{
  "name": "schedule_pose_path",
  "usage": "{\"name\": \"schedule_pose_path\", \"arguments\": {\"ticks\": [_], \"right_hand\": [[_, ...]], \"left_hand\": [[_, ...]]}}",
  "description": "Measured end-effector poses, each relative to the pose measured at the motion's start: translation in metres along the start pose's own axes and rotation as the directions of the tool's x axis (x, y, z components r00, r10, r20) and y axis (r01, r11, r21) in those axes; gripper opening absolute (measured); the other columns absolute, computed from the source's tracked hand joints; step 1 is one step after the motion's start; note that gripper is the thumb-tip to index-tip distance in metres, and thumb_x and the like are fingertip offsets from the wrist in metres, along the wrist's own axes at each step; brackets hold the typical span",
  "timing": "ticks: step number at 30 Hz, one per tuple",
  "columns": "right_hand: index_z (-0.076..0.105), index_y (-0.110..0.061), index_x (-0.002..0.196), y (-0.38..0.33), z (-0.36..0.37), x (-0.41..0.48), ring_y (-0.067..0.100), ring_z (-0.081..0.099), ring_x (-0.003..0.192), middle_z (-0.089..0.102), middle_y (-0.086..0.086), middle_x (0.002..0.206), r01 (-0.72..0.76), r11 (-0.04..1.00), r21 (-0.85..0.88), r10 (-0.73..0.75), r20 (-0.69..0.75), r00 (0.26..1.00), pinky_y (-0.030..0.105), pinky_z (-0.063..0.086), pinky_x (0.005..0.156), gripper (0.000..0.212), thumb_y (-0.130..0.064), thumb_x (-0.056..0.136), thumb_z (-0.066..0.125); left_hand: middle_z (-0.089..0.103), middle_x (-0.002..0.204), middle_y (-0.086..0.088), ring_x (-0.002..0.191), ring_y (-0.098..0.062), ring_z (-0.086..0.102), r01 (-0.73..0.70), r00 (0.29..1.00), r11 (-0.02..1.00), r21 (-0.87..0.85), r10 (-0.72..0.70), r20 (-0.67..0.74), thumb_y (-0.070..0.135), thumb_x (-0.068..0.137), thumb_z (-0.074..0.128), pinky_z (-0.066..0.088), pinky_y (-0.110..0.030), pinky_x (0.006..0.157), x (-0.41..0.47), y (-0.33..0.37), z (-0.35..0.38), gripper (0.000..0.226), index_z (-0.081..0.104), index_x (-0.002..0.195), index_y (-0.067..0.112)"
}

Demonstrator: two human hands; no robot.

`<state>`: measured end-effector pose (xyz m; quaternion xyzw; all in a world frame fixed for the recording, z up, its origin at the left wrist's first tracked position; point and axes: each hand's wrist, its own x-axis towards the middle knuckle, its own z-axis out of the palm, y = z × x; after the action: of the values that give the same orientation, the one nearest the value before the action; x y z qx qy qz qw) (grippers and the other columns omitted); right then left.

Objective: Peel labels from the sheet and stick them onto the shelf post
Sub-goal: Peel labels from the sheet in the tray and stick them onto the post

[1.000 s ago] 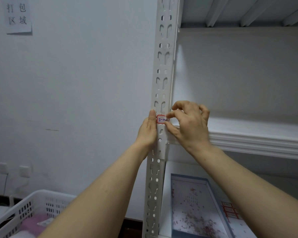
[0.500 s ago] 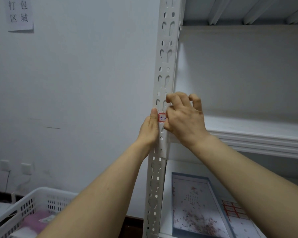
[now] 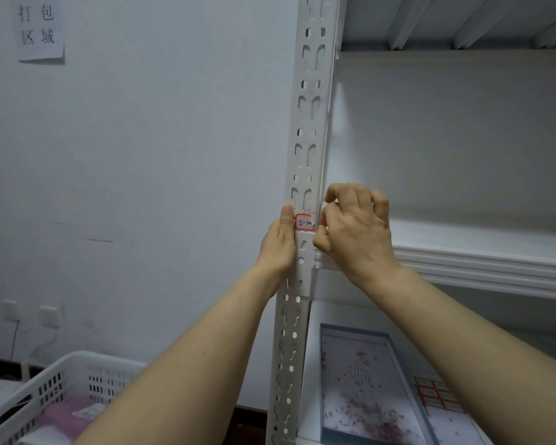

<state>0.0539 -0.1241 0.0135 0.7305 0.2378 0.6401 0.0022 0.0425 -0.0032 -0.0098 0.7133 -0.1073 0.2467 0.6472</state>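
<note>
Head view: left hand, thumb straight, and clenched right hand press label onto shelf post.

White slotted shelf post, red-bordered white label with blue writing, white lattice basket, blue-rimmed speckled tray

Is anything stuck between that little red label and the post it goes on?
Nothing visible. The label lies on the post, on its front face, with the left hand thumb at its left edge and the right hand at its right edge.
</note>
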Motion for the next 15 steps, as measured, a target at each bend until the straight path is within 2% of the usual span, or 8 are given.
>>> {"name": "schedule_pose_path", "arguments": {"ticks": [2, 4, 6, 8, 10, 12, 13, 15], "right_hand": [[0.062, -0.013, 0.062, 0.004, -0.007, -0.005, 0.023, 0.054, 0.090, 0.062, 0.005, 0.089, -0.069, 0.996, 0.053, 0.067, 0.039, 0.997, 0.031, 0.023, 0.078, 0.025, -0.028, 0.066, 0.043], [0.063, -0.014, 0.069, 0.006, -0.018, -0.010, 0.024, 0.057, 0.085, 0.060, 0.005, 0.092, -0.178, 0.964, 0.199, 0.163, 0.087, 0.983, 0.027, 0.019, 0.073, 0.023, -0.030, 0.073, 0.046], [0.061, -0.016, 0.076, 0.005, -0.031, -0.013, 0.015, 0.053, 0.079, 0.056, 0.001, 0.094, -0.363, 0.823, 0.438, 0.284, 0.237, 0.929, 0.024, 0.027, 0.072, 0.014, -0.026, 0.083, 0.054], [0.058, -0.020, 0.076, 0.003, -0.040, -0.016, 0.005, 0.050, 0.065, 0.056, -0.005, 0.083, -0.595, 0.519, 0.614, 0.378, 0.460, 0.804, 0.017, 0.037, 0.062, 0.013, -0.018, 0.088, 0.059], [0.060, -0.017, 0.075, 0.003, -0.045, -0.020, 0.007, 0.046, 0.051, 0.054, -0.003, 0.065, -0.770, 0.121, 0.626, 0.421, 0.670, 0.611, 0.015, 0.038, 0.048, 0.016, -0.015, 0.091, 0.059], [0.061, -0.009, 0.077, 0.004, -0.049, -0.024, 0.012, 0.042, 0.049, 0.051, 0.004, 0.062, -0.809, -0.208, 0.550, 0.373, 0.809, 0.454, 0.019, 0.034, 0.039, 0.014, -0.011, 0.091, 0.058], [0.061, -0.006, 0.080, 0.005, -0.051, -0.026, 0.012, 0.042, 0.050, 0.051, 0.005, 0.064, -0.803, -0.326, 0.500, 0.335, 0.855, 0.397, 0.020, 0.032, 0.037, 0.011, -0.009, 0.091, 0.059], [0.061, -0.005, 0.082, 0.008, -0.055, -0.029, 0.012, 0.041, 0.050, 0.052, 0.005, 0.065, -0.782, -0.475, 0.403, 0.260, 0.914, 0.312, 0.019, 0.029, 0.036, 0.007, -0.006, 0.089, 0.058]], "left_hand": [[0.070, 0.105, -0.006, 0.099, -0.018, 0.063, 0.027, 1.000, 1.000, 0.013, -0.027, 0.010, 0.053, 0.099, 0.016, 0.048, -0.030, 0.088, 0.000, 0.000, 0.000, 0.057, 0.065, 0.093, 0.024], [0.068, 0.108, -0.005, 0.101, -0.017, 0.061, 0.068, 0.998, 0.997, 0.018, -0.068, -0.009, 0.053, 0.098, 0.019, 0.045, -0.026, 0.080, 0.000, 0.000, 0.001, 0.056, 0.063, 0.101, 0.019], [0.062, 0.113, -0.004, 0.108, -0.019, 0.056, 0.093, 0.990, 0.994, 0.053, -0.087, -0.109, 0.048, 0.100, 0.026, 0.041, -0.025, 0.079, -0.003, -0.001, 0.005, 0.050, 0.059, 0.112, 0.012], [0.052, 0.123, -0.006, 0.119, -0.020, 0.047, 0.055, 0.955, 0.984, 0.171, -0.002, -0.297, 0.036, 0.101, 0.036, 0.037, -0.026, 0.095, -0.012, -0.005, 0.007, 0.040, 0.051, 0.128, 0.011], [0.046, 0.125, -0.006, 0.116, -0.019, 0.046, -0.048, 0.898, 0.962, 0.269, 0.159, -0.410, 0.026, 0.098, 0.045, 0.036, -0.030, 0.103, -0.022, -0.006, 0.005, 0.035, 0.050, 0.130, 0.013], [0.051, 0.111, -0.001, 0.096, -0.012, 0.053, -0.191, 0.875, 0.933, 0.304, 0.302, -0.377, 0.015, 0.094, 0.051, 0.047, -0.032, 0.091, -0.030, -0.003, 0.004, 0.022, 0.057, 0.115, 0.019], [0.054, 0.103, 0.003, 0.085, -0.005, 0.054, -0.256, 0.876, 0.914, 0.315, 0.357, -0.325, 0.010, 0.092, 0.053, 0.050, -0.027, 0.083, -0.033, 0.000, 0.004, 0.019, 0.060, 0.105, 0.022], [0.057, 0.093, 0.011, 0.075, -0.001, 0.055, -0.362, 0.864, 0.865, 0.347, 0.451, -0.224, 0.005, 0.086, 0.058, 0.047, -0.013, 0.070, -0.042, 0.003, 0.010, 0.021, 0.064, 0.095, 0.023]]}}
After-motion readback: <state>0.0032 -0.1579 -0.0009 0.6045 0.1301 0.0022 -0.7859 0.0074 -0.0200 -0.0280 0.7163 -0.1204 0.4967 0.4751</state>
